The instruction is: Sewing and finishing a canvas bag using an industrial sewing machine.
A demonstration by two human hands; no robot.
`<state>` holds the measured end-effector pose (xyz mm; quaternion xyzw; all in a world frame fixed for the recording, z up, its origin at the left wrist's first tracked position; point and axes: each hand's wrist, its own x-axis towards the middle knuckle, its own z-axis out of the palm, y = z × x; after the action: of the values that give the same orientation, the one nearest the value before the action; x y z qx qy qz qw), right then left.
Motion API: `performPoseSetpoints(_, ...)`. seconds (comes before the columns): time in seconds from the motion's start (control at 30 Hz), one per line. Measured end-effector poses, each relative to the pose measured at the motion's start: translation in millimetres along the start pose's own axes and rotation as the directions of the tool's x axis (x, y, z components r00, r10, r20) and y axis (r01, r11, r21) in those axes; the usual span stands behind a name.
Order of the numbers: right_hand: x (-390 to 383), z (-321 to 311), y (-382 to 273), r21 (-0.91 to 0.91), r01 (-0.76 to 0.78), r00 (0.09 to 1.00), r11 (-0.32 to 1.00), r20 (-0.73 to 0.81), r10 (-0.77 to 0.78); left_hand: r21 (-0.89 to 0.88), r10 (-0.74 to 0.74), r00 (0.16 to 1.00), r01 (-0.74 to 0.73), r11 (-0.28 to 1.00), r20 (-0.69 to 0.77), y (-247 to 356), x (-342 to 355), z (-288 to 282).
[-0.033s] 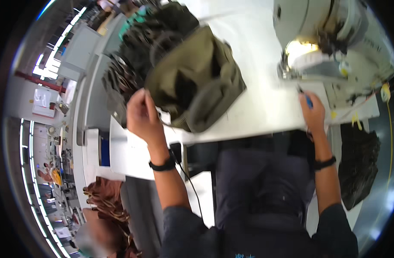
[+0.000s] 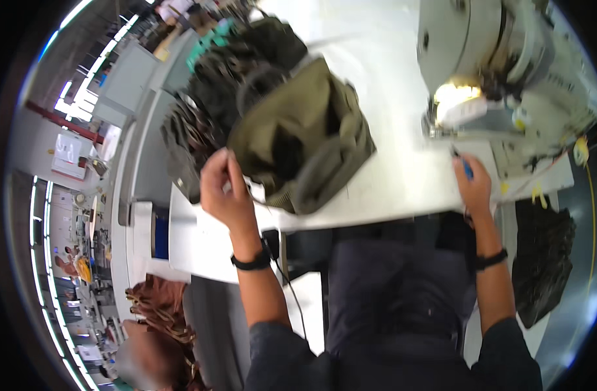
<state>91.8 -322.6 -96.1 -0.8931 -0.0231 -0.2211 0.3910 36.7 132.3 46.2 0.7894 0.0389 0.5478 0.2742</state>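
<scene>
An olive-green fabric bag (image 2: 312, 98) stands on the white sewing table with its mouth gaping and dark inside. At the bag's left edge is my left hand (image 2: 227, 192), its thumb and forefinger pinched on the rim. My right hand (image 2: 474, 186) is closed around a small blue tool (image 2: 466, 168) with a thin dark tip; its exact kind is too small to make out. This hand rests near the table's front edge, just below the needle area of a pale sewing machine (image 2: 468, 39), apart from the bag.
Dark green bags (image 2: 210, 85) lie heaped behind and left of the olive one. Dark fabric (image 2: 542, 260) hangs at the right of the table (image 2: 396, 176). Lower left, another person (image 2: 148, 355) is beside brown fabric pieces (image 2: 160, 300). A black cable (image 2: 292, 287) hangs beside my left forearm.
The whole view has shifted slightly, so the table, bag and machine appear lower. Both hands keep their grips, and the bag stays in about the same place on the table.
</scene>
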Motion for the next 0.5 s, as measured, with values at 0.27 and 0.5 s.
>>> performPoseSetpoints(0.27,-7.3,-3.1,-9.3,0.055,0.026,0.999,0.998,-0.032,-0.024,-0.204,-0.123,0.992,0.122,0.971,0.006,10.9,-7.4,-4.7)
performPoseSetpoints(0.5,2.4,0.9,-5.8,0.023,0.067,0.997,0.998,-0.031,-0.066,-0.076,0.308,0.952,-0.307,0.949,-0.003,53.9,-17.4,-0.3)
